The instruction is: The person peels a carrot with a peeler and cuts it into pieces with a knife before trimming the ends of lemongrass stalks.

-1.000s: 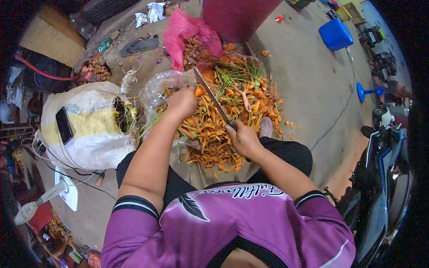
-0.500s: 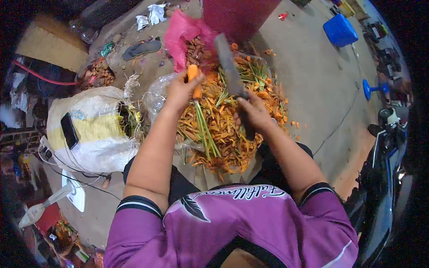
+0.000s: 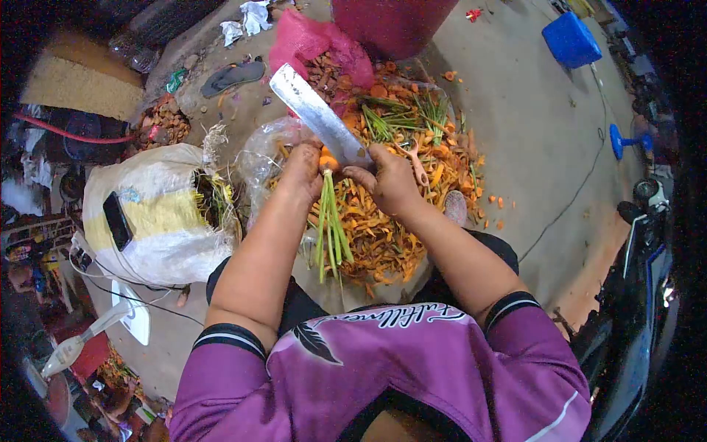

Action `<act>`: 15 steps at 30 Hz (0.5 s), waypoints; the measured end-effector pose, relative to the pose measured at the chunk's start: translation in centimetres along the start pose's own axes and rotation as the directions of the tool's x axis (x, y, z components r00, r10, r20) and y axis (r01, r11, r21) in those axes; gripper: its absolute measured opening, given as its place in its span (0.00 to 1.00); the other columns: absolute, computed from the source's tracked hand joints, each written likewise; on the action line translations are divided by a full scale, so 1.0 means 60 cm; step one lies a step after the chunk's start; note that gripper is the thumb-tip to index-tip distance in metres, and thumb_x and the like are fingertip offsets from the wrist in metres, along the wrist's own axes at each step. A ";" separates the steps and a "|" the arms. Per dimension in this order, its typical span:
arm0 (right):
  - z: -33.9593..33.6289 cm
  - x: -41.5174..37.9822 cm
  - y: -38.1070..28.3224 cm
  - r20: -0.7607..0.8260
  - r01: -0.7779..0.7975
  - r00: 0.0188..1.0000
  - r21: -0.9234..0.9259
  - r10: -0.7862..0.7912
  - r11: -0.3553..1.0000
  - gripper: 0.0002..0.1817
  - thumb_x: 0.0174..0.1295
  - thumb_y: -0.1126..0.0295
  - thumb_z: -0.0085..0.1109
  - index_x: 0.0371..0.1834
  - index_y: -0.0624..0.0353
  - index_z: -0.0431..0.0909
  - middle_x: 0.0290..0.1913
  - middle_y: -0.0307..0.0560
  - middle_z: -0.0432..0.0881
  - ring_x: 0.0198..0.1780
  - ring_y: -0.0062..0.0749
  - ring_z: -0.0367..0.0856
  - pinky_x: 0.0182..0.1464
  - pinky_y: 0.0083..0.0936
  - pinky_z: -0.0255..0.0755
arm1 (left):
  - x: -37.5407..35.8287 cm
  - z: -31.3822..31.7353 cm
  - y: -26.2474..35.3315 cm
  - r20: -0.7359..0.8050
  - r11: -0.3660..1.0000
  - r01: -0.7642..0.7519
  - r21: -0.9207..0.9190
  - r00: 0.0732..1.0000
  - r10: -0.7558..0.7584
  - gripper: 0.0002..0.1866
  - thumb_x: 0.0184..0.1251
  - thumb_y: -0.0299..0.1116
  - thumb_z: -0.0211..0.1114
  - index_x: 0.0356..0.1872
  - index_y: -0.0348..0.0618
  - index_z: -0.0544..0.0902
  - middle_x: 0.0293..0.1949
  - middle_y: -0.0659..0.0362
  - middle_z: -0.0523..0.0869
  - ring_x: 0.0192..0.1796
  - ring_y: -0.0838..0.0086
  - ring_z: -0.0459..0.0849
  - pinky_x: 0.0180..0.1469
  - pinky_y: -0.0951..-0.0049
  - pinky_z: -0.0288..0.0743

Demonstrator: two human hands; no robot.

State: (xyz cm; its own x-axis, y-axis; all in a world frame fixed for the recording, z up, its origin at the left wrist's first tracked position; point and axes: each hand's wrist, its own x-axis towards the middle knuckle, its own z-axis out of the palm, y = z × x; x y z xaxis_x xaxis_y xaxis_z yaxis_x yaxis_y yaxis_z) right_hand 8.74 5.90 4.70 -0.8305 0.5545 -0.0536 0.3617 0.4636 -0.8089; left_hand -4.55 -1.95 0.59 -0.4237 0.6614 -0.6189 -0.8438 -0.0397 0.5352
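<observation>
My left hand (image 3: pixel 302 173) is closed around a peeled carrot (image 3: pixel 328 160), whose cut green stalks (image 3: pixel 331 225) hang down toward me. In my right hand (image 3: pixel 392 183) is a large knife (image 3: pixel 313 107) with a broad, worn blade pointing up and to the left. The lower part of the blade lies against the carrot near its stalk end. Most of the carrot is hidden by my fingers and the blade. Below both hands spreads a heap of orange carrot peelings (image 3: pixel 383 247). A peeler (image 3: pixel 417 163) with a pale orange handle rests on the heap, right of my right hand.
A woven sack (image 3: pixel 147 254) with a phone (image 3: pixel 118 221) on it stands at left. Beyond the heap are a pink bag (image 3: pixel 294 37), cut green stalks (image 3: pixel 390 121) and a dark red container (image 3: pixel 390 26). A blue container (image 3: pixel 572 40) and a cable (image 3: pixel 567 210) lie at right.
The knife blade has swung from upright to the upper left and come down onto the carrot. My hands have moved closer together, and the peeler has come into view.
</observation>
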 end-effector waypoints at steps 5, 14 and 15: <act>0.031 0.002 0.019 0.023 -0.004 1.000 -0.070 0.006 0.998 0.22 0.49 0.52 0.57 0.32 0.61 0.67 0.29 0.58 0.76 0.33 0.54 0.75 0.34 0.41 0.68 | 0.019 -0.020 -0.014 -0.025 1.000 -0.021 0.013 0.999 0.021 0.13 0.61 0.38 0.45 0.38 0.42 0.74 0.32 0.56 0.80 0.30 0.69 0.79 0.29 0.71 0.76; 0.054 -0.004 -0.001 0.111 -0.097 0.987 -0.184 0.119 0.978 0.22 0.52 0.52 0.53 0.35 0.62 0.64 0.31 0.60 0.75 0.34 0.54 0.74 0.34 0.41 0.68 | 0.019 -0.033 -0.031 -0.136 0.996 -0.010 0.092 0.990 0.022 0.23 0.59 0.52 0.44 0.37 0.41 0.74 0.30 0.54 0.79 0.33 0.63 0.80 0.34 0.65 0.77; 0.053 -0.003 0.000 0.155 -0.118 0.977 -0.197 0.149 0.973 0.23 0.52 0.53 0.53 0.38 0.63 0.64 0.34 0.60 0.75 0.36 0.54 0.74 0.36 0.41 0.68 | 0.033 -0.043 -0.036 -0.188 1.000 -0.004 0.020 0.982 0.008 0.24 0.59 0.52 0.44 0.39 0.40 0.73 0.31 0.53 0.79 0.34 0.61 0.80 0.34 0.64 0.77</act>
State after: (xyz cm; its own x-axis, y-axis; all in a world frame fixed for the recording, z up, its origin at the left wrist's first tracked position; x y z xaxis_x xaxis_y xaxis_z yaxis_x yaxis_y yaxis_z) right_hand 7.51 3.61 2.87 -0.8226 0.5036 -0.2639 0.5333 0.5225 -0.6653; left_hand -4.40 -2.49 -3.26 -0.4846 0.5082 -0.7120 -0.8353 -0.0273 0.5491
